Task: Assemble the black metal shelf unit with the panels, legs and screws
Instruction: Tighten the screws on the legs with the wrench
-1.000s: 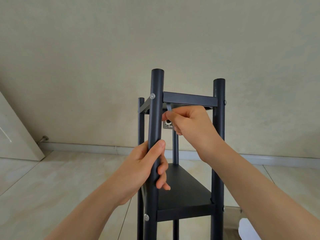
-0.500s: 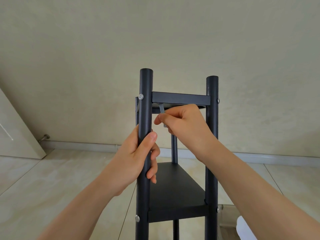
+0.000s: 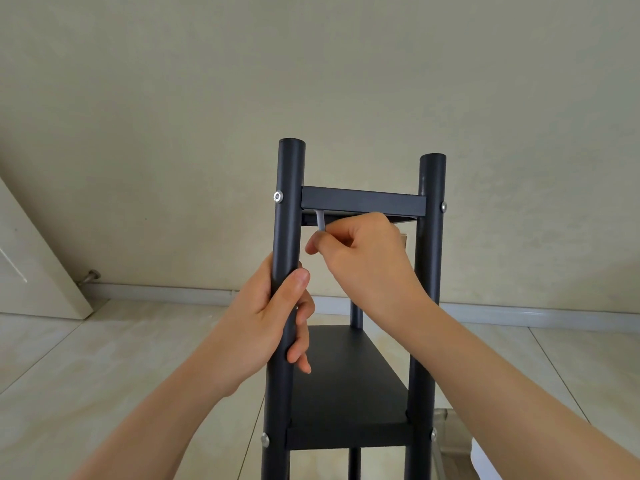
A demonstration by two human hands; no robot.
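Note:
The black metal shelf unit (image 3: pixel 360 204) stands upright in front of me, with round legs and two panels visible. My left hand (image 3: pixel 273 323) is wrapped around the front left leg (image 3: pixel 289 209) below the top panel. My right hand (image 3: pixel 363 251) pinches a grey hex key (image 3: pixel 320 221) that reaches up under the top panel's left end. Silver screw heads (image 3: pixel 277 196) show on the legs at each panel. The lower panel (image 3: pixel 346 372) lies flat between the legs.
A beige wall rises behind the unit, with a pale baseboard (image 3: pixel 166 292) along the tiled floor (image 3: pixel 104 358). A white door (image 3: pixel 31 268) and its doorstop (image 3: pixel 89 276) are at the left. A clear plastic item (image 3: pixel 450 434) lies at the lower right.
The shelf unit has shifted left in view. My right hand has turned the hex key under the top panel and lowered a little; my left hand keeps its grip on the leg.

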